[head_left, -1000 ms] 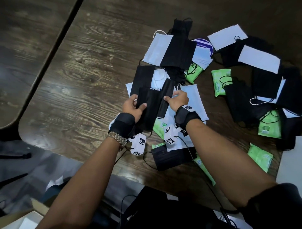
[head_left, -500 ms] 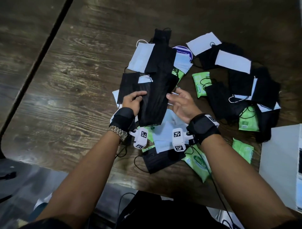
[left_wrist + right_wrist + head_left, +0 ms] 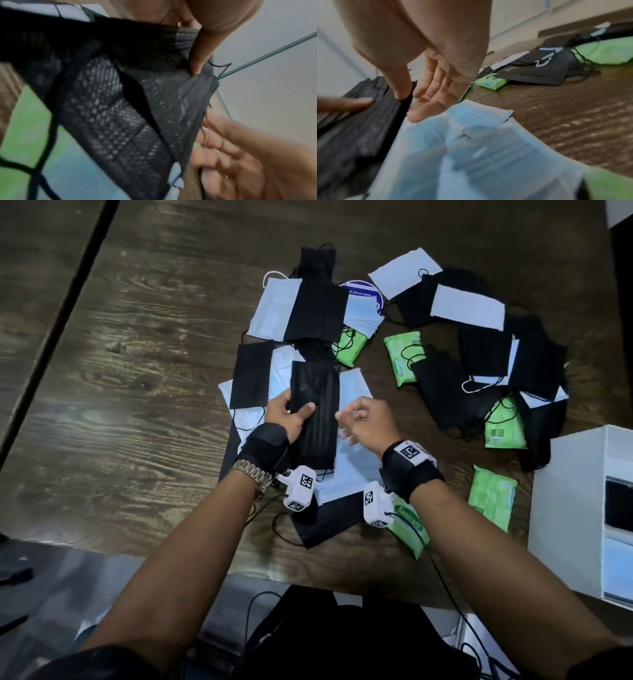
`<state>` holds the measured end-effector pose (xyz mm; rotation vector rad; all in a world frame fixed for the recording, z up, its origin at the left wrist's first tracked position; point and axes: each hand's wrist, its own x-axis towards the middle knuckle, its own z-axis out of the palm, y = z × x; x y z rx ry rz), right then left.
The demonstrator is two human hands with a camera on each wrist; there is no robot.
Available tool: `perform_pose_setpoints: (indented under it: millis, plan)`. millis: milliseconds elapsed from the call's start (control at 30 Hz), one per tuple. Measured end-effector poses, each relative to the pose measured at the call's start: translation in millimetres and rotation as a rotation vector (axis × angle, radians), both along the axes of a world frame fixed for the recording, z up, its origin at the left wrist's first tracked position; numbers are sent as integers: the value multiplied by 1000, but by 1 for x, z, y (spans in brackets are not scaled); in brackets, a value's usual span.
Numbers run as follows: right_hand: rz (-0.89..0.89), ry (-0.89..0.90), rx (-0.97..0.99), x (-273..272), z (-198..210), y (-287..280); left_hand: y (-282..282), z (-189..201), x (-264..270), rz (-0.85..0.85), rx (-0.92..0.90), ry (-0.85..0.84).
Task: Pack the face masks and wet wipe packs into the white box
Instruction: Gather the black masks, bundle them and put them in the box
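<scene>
My left hand (image 3: 291, 414) grips a small stack of black face masks (image 3: 317, 412), thumb on top, lifted above the pile; up close the black masks (image 3: 120, 108) fill the left wrist view under my thumb. My right hand (image 3: 358, 422) hovers just right of the stack, fingers relaxed and holding nothing; its fingers (image 3: 433, 94) hang above a light blue mask (image 3: 471, 135). Black, white and blue masks and green wet wipe packs (image 3: 402, 357) lie scattered over the wooden table (image 3: 137, 371). The white box (image 3: 579, 515) stands at the right edge.
A round blue-and-white sticker (image 3: 363, 290) shows under masks at the back. More green packs (image 3: 493, 494) lie near the box. Black cables (image 3: 445, 577) trail from the wrist cameras off the table's near edge. A dark seam (image 3: 61, 313) splits the table at left.
My right hand let go of the black masks and drew off to the right. My left hand keeps the stack and has lifted it. The view swung right, bringing the white box in.
</scene>
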<state>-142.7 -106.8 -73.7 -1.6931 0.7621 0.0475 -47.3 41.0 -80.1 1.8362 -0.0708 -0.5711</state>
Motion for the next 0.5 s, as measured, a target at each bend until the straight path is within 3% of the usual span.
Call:
perform_pose_setpoints:
  millis: [100, 233, 300, 500]
  plan:
    - [350, -29, -248, -29, -12, 18, 14, -2, 5, 23, -15, -27]
    - [830, 54, -451, -74, -24, 50, 34, -2, 5, -91, -86, -122]
    - [955, 73, -556, -91, -33, 59, 40, 1, -1, -205, 2, -191]
    - [1118, 2, -750, -120, -48, 72, 70, -2, -42, -383, 82, -55]
